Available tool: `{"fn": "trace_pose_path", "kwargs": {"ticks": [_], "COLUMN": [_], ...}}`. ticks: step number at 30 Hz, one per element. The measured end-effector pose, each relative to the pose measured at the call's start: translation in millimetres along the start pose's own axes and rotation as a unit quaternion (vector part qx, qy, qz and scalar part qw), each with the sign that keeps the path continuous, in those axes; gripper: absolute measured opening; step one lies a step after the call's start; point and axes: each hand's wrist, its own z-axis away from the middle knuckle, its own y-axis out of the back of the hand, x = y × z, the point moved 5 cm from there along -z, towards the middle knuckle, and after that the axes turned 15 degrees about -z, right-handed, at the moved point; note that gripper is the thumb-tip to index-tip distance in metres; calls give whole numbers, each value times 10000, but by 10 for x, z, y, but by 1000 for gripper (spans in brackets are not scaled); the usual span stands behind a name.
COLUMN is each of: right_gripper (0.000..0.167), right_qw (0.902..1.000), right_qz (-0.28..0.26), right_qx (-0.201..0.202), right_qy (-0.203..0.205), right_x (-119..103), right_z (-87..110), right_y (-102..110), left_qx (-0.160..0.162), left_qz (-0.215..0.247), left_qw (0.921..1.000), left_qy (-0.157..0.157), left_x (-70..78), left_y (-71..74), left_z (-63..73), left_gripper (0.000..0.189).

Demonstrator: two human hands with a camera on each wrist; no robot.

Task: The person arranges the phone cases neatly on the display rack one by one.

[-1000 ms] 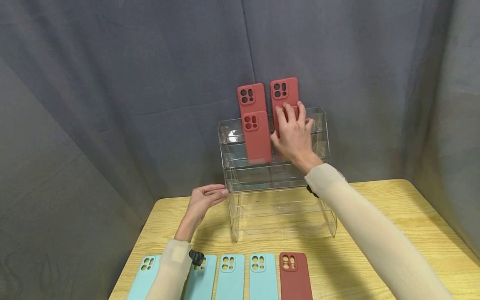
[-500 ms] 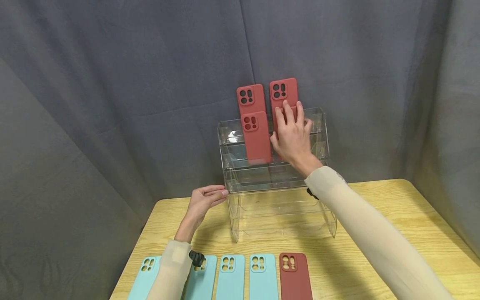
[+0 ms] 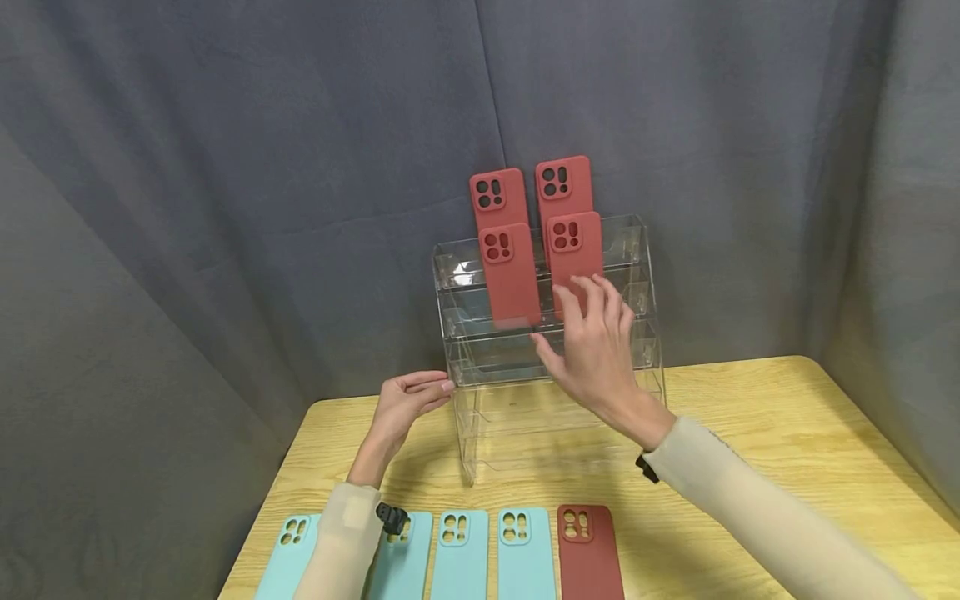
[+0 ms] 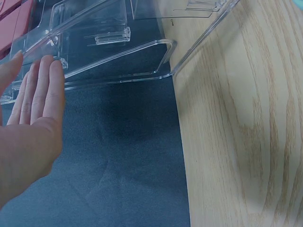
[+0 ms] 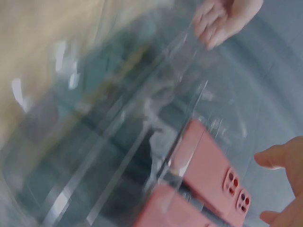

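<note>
A clear tiered display rack (image 3: 510,358) stands on the table. Two red phone cases stand in its upper tier, the left one (image 3: 514,185) and the right one (image 3: 576,179). Lower and in front are two more, a left red phone case (image 3: 513,287) and a right red phone case (image 3: 577,258). My right hand (image 3: 600,354) is in front of that right case with spread, bent fingers and holds nothing. With straight fingers my left hand (image 3: 405,408) touches the rack's left side; in the left wrist view its fingers (image 4: 40,92) lie along the clear wall.
Along the table's (image 3: 735,442) front lie several turquoise phone cases (image 3: 461,558) and one dark red phone case (image 3: 591,554). My left sleeve partly covers two of the turquoise ones. A grey curtain (image 3: 262,167) hangs behind and at both sides.
My right hand has let go of the lower right red phone case and drawn down and back from it. That case now shows in full at its top. The left hand stays put.
</note>
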Motion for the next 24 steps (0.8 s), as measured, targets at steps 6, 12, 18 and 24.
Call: {"fn": "trace_pose_path", "kwargs": {"ticks": [6,12,18,24], "right_gripper": [63,59,56,59], "right_qw": [9967,9841,9580,9255], "right_qz": [-228,-326,-174,-368], "right_qx": [-484,-1235,-2243,-2976], "right_qy": [-607,-1234,-1779,-2312], "right_x": [-136,-239,-253,-210], "right_z": [520,1092,1569,1915], "right_y": [-38,-200,-284,-333], "left_qx": [20,128,19,46], "left_qz": [-32,-43,-6,-24], "left_qw": [10000,9999,10000,10000], "left_qy": [-12,15,-23,7], "left_x": [12,11,15,1], "left_y": [15,27,-9,-2], "left_z": [12,17,14,15], "left_gripper": [39,36,36,36]}}
